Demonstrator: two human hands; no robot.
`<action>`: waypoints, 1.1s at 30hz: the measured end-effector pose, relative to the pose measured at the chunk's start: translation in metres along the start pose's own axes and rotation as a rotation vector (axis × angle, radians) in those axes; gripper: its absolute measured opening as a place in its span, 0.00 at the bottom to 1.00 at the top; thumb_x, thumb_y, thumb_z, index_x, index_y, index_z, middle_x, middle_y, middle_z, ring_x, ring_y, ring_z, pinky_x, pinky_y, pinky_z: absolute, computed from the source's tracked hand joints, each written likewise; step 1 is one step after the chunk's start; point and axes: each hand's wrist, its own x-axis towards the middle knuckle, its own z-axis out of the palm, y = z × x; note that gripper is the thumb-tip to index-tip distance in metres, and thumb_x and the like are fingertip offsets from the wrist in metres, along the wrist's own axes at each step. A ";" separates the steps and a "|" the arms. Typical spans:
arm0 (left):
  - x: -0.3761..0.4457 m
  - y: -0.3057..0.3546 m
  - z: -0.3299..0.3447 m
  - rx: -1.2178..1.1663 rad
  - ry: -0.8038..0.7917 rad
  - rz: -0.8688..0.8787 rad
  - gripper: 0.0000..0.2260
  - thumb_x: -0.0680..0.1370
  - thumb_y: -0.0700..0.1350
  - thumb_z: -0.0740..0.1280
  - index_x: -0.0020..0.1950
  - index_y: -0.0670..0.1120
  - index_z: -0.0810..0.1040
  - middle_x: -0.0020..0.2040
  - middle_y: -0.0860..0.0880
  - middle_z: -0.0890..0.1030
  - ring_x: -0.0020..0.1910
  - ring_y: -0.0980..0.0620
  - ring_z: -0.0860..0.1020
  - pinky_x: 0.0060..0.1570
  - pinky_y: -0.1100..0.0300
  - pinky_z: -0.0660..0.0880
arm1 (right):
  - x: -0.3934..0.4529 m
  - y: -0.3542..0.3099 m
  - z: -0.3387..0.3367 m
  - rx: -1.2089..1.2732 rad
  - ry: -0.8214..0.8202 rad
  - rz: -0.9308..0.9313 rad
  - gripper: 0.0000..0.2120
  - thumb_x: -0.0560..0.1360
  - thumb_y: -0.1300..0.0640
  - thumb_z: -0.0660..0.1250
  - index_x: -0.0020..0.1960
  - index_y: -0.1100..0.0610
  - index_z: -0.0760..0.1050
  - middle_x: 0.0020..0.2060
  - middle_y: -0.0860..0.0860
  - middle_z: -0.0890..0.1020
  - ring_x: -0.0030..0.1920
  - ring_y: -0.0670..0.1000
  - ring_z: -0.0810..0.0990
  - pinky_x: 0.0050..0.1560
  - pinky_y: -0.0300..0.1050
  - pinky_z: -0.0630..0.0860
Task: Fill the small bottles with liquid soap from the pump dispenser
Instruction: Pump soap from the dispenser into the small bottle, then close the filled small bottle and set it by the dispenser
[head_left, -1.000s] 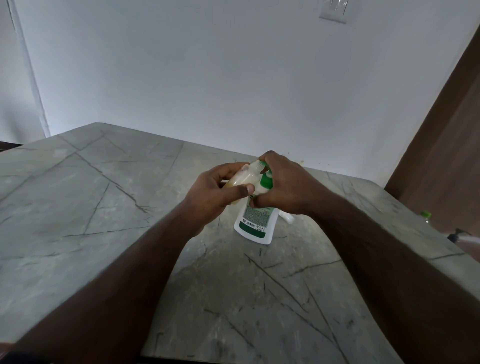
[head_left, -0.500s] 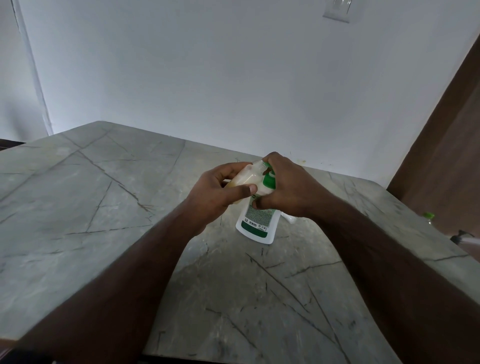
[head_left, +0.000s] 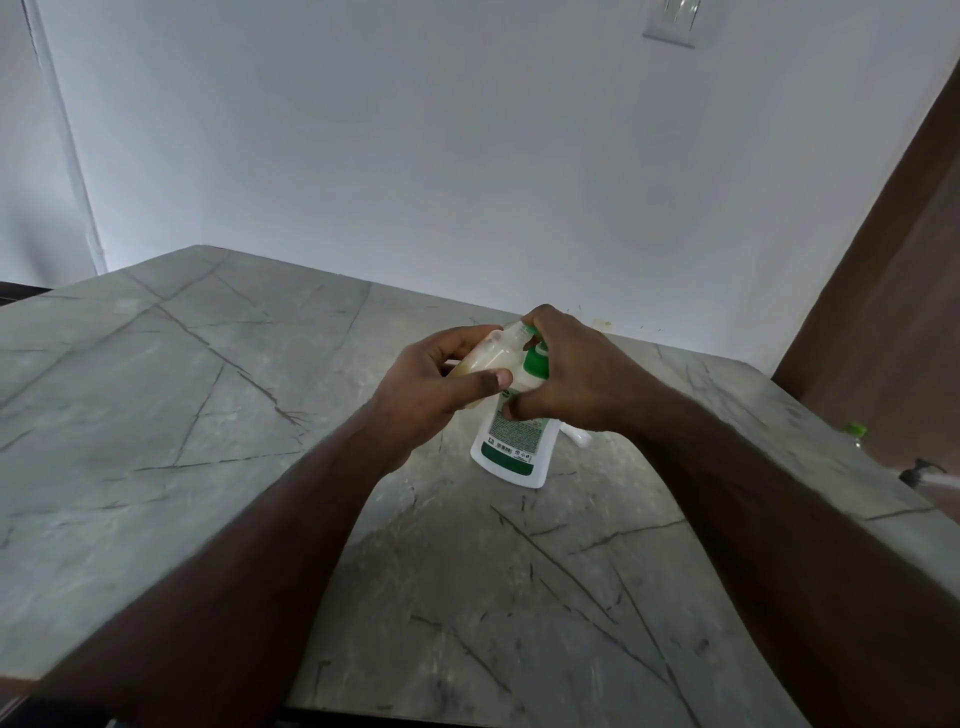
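Note:
My left hand grips a small clear bottle holding pale yellowish liquid, tilted with its mouth toward the pump. A white dispenser bottle with a green label and green pump head stands on the grey marble table. My right hand covers the top of the pump, fingers curled around the head and neck. The pump spout and the small bottle's mouth are hidden between my hands.
A small white object lies on the table just behind the dispenser. At the far right edge stand a green-capped bottle and a dark sprayer nozzle. A white wall rises behind, a brown panel at the right.
Both hands stay on the small bottle and pump in nearly the same pose; only the view has shifted slightly.

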 end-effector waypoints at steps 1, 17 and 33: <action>0.000 0.001 0.000 0.003 0.000 0.000 0.16 0.75 0.43 0.76 0.59 0.59 0.81 0.56 0.53 0.85 0.55 0.52 0.84 0.52 0.55 0.83 | 0.000 0.000 -0.001 0.008 -0.006 0.000 0.38 0.60 0.51 0.81 0.64 0.53 0.67 0.54 0.49 0.76 0.51 0.49 0.78 0.47 0.50 0.80; 0.000 0.005 -0.007 -0.124 0.041 -0.137 0.17 0.80 0.44 0.70 0.68 0.48 0.78 0.60 0.48 0.85 0.61 0.47 0.82 0.60 0.49 0.79 | -0.008 -0.006 -0.023 0.246 0.002 0.021 0.42 0.64 0.60 0.81 0.71 0.49 0.61 0.54 0.43 0.74 0.50 0.46 0.81 0.43 0.36 0.80; 0.000 0.005 -0.015 -0.158 0.119 -0.194 0.10 0.80 0.43 0.68 0.61 0.50 0.81 0.60 0.45 0.84 0.61 0.45 0.82 0.59 0.49 0.78 | -0.020 0.018 -0.043 0.366 0.248 0.164 0.30 0.71 0.38 0.71 0.68 0.47 0.67 0.55 0.46 0.80 0.49 0.49 0.83 0.46 0.51 0.83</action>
